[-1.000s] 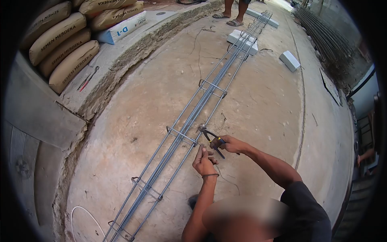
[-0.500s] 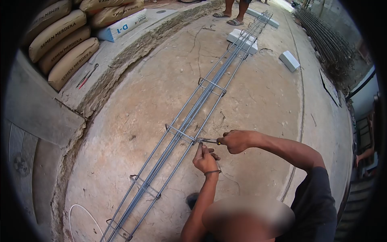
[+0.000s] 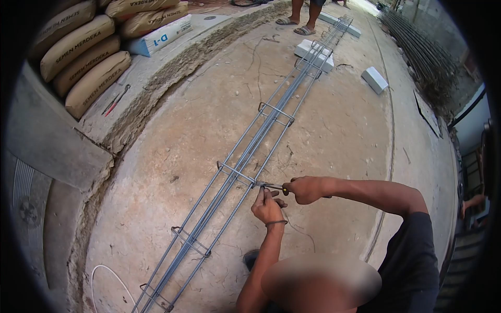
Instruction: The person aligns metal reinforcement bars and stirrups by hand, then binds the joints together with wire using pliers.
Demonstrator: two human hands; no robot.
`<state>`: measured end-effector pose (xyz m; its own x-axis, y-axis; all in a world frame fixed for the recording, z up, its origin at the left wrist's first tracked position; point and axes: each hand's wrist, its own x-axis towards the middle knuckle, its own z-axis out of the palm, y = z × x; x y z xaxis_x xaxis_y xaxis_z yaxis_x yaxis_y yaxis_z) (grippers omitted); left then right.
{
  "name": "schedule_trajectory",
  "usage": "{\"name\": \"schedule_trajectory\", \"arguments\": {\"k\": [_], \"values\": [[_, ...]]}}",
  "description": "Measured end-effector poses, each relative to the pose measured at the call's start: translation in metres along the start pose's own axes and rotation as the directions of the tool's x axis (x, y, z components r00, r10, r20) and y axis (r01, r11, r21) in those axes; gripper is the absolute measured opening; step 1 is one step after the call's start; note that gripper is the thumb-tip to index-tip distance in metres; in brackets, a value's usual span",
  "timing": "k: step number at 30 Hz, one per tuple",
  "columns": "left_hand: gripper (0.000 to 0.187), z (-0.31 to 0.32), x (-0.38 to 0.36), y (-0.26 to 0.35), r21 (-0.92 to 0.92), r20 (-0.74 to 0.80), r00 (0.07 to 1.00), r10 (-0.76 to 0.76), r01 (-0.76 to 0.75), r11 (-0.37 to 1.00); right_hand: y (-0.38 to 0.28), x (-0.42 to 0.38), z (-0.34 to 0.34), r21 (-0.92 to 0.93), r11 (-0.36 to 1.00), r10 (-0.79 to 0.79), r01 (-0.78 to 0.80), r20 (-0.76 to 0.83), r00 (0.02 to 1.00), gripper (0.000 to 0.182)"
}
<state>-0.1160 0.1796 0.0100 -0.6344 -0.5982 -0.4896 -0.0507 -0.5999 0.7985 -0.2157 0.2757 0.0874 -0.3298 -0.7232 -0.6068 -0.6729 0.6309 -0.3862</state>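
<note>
A long steel rebar cage with square stirrups runs diagonally across the concrete ground. At the corner where a stirrup meets the near bar, my right hand grips a pair of pliers, their jaws against the joint. Just below that joint is my left hand, thumb and fingers pinched close together by the bar. Whatever lies between those fingertips is too small to make out. A dark band circles the left wrist. The blurred top of a head covers the bottom of the view.
Cement bags are stacked at upper left, beside a raised concrete ledge. A red-handled tool lies on it. White blocks support the cage's far end, where a person's sandalled feet stand. Bundled rebar lies at right.
The right hand has turned a little at the joint, its elbow shifting slightly outward. The left hand stays pinched by the bar. The whole view has shifted slightly.
</note>
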Motion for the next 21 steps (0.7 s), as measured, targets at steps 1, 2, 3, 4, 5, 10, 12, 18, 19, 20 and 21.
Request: {"name": "schedule_trajectory", "arguments": {"k": [1, 2, 3, 4, 5, 10, 12, 18, 19, 20, 21], "values": [[0.026, 0.000, 0.000, 0.000, 0.003, 0.002, 1.000, 0.000, 0.000, 1.000, 0.001, 0.000, -0.001, 0.017, 1.000, -0.008, 0.009, -0.006, 1.000, 0.045], [0.027, 0.001, 0.001, 0.000, 0.005, 0.003, 1.000, -0.001, 0.001, 1.000, 0.002, 0.000, -0.001, 0.032, 0.999, -0.017, 0.018, -0.013, 1.000, 0.043], [0.028, 0.001, 0.001, 0.000, 0.006, 0.003, 1.000, -0.003, 0.003, 1.000, 0.003, 0.001, -0.001, 0.032, 0.999, -0.017, 0.017, -0.015, 1.000, 0.043], [0.028, 0.001, 0.002, -0.001, 0.006, 0.003, 1.000, -0.001, 0.001, 1.000, 0.003, 0.003, 0.000, -0.024, 1.000, -0.005, 0.005, -0.011, 1.000, 0.043], [0.027, 0.000, 0.003, -0.001, 0.006, 0.007, 1.000, -0.008, 0.008, 1.000, 0.003, 0.005, 0.000, -0.081, 0.997, 0.005, -0.006, -0.006, 1.000, 0.043], [0.026, 0.004, 0.004, -0.005, -0.146, -0.031, 0.996, -0.079, 0.073, 0.987, -0.015, -0.008, 0.014, -0.242, 0.967, 0.026, -0.080, -0.220, 0.975, 0.034], [0.025, 0.010, 0.002, -0.001, -0.553, 0.052, 0.955, -0.293, 0.272, 0.787, -0.022, -0.008, 0.027, -0.392, 0.903, -0.001, -0.173, -0.406, 0.914, 0.028], [0.021, 0.030, 0.042, -0.022, -0.680, 0.392, 0.859, -0.330, 0.512, 0.525, -0.018, -0.017, 0.042, -0.409, 0.899, -0.097, -0.156, -0.533, 0.841, 0.035], [0.027, 0.033, 0.041, -0.015, -0.651, 0.342, 0.857, -0.386, 0.512, 0.561, -0.020, -0.024, 0.033, -0.227, 0.973, -0.078, -0.051, -0.526, 0.847, 0.047], [0.027, 0.038, 0.040, -0.008, -0.610, 0.182, 0.850, -0.495, 0.492, 0.621, -0.013, -0.032, 0.014, 0.022, 1.000, 0.015, -0.009, -0.321, 0.947, 0.071], [0.027, 0.037, 0.039, -0.008, -0.608, 0.180, 0.848, -0.499, 0.495, 0.621, -0.010, -0.037, -0.003, 0.027, 1.000, 0.018, -0.010, -0.319, 0.948, 0.071]]}}
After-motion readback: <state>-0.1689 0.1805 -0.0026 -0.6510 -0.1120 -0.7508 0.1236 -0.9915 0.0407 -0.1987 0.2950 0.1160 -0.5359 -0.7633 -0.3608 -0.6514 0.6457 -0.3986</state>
